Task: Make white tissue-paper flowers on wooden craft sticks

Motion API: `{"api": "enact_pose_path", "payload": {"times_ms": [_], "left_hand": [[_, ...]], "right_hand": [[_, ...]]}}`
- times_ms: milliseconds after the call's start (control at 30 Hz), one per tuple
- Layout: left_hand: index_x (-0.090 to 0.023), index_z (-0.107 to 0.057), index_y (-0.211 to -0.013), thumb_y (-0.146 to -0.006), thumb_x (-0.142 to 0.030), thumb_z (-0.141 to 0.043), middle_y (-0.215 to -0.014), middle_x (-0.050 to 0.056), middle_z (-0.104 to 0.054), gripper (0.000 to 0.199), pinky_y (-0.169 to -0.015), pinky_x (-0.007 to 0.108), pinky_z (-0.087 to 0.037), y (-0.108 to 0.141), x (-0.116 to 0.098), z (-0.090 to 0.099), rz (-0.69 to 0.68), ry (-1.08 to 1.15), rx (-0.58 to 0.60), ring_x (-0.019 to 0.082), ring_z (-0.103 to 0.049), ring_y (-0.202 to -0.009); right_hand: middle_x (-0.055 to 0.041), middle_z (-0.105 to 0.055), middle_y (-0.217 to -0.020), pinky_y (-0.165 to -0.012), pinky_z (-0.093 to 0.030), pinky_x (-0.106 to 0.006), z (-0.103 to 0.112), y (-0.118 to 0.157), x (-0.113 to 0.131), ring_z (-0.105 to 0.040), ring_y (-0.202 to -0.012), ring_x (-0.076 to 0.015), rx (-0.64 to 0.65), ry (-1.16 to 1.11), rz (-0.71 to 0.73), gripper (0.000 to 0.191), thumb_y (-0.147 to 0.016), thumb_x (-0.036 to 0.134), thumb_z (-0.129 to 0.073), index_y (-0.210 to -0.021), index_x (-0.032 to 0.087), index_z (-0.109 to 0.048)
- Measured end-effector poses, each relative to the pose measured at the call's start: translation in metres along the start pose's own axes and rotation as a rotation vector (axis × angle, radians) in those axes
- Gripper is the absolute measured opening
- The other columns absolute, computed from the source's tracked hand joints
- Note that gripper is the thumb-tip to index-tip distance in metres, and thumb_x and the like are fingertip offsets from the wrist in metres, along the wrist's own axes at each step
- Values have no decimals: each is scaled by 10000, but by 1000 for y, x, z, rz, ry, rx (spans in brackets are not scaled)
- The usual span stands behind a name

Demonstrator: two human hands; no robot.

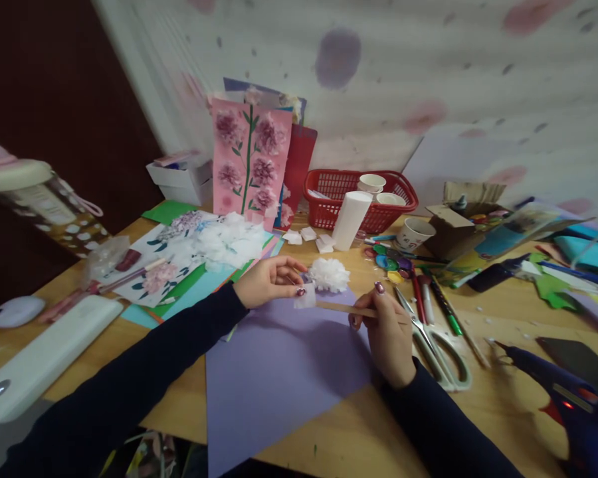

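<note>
Between thumb and fingers, my left hand (274, 280) pinches a small white piece of tissue paper (305, 296). My right hand (387, 330) grips a thin wooden stick (343, 308) like a pen, its tip meeting or lying just beside the tissue. Both hands hover over a sheet of purple paper (274, 392). Just beyond them, at the sheet's far edge, sits a fluffy white paper flower (329, 275).
Scissors (441, 352), pens and a blue glue gun (561, 392) with a red light lie to the right. Behind stand a red basket (323, 209), a white roll (351, 220) and a pink flower picture (249, 159). White tissue (229, 242) is heaped at left, near a bottle (34, 199).
</note>
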State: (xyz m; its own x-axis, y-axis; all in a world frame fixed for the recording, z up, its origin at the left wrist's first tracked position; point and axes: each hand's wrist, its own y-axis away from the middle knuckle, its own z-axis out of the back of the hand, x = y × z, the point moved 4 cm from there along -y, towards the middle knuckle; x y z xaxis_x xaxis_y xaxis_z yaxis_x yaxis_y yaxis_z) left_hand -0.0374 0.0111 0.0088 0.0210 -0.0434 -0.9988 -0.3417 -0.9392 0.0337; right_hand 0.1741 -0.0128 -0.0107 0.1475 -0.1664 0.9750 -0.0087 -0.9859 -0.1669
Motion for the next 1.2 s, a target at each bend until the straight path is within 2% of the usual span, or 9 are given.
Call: {"api": "enact_pose_path", "payload": {"times_ms": [100, 300, 567, 733, 800, 1000, 1200], "left_hand": [[-146, -572, -965, -608, -105, -765, -784, 7, -679, 408, -701, 248, -489, 0, 5, -2, 6, -28, -35, 106, -637, -715], [-129, -569, -1034, -660, -102, -725, -791, 11, -689, 406, -763, 284, -490, 3, 10, -7, 40, -15, 43, 110, -652, -713], [-128, -580, -1039, -718, -182, -704, -794, 18, -685, 348, -778, 291, -474, 4, 6, -7, 26, -42, 24, 122, -646, -742], [-145, -572, -1047, -611, -134, -773, -824, 9, -674, 481, -766, 288, -487, 6, 9, -11, 69, -37, 36, 123, -652, -740], [-142, -569, -1043, -613, -105, -753, -825, 10, -675, 469, -782, 295, -490, 5, 9, -11, 56, -16, 37, 125, -663, -744], [-137, -559, -1054, -661, -94, -710, -804, 23, -703, 424, -817, 328, -496, 4, 11, -8, 34, 33, 64, 145, -686, -757], [-136, -538, -1091, -682, -116, -710, -828, 47, -730, 444, -806, 313, -493, 5, 16, -13, 35, -14, 60, 145, -683, -768]], "right_hand": [[7, -533, -433, -454, -405, -250, -1, 0, -3, -510, -434, -130, 4, -77, -52, 435, -870, 510, -515, -609, 170, -590], [15, -534, -425, -426, -411, -222, -1, -3, -4, -502, -407, -110, -5, -162, -64, 419, -842, 509, -559, -601, 168, -595], [17, -529, -423, -451, -410, -232, 0, -3, -3, -510, -421, -114, -20, -102, -34, 435, -867, 508, -524, -606, 167, -588], [17, -534, -450, -473, -412, -244, -1, -2, -1, -510, -439, -116, -7, -49, -18, 424, -886, 490, -504, -624, 169, -593], [22, -523, -439, -456, -414, -242, -1, -3, 0, -506, -423, -115, -11, -63, -9, 423, -883, 488, -501, -612, 175, -584], [30, -500, -417, -396, -389, -226, 6, -6, 2, -470, -363, -102, -154, -157, 20, 394, -851, 452, -534, -568, 179, -558], [23, -513, -421, -419, -406, -222, 2, -3, -4, -489, -392, -105, -57, -137, -42, 405, -866, 458, -521, -582, 174, -577]]}}
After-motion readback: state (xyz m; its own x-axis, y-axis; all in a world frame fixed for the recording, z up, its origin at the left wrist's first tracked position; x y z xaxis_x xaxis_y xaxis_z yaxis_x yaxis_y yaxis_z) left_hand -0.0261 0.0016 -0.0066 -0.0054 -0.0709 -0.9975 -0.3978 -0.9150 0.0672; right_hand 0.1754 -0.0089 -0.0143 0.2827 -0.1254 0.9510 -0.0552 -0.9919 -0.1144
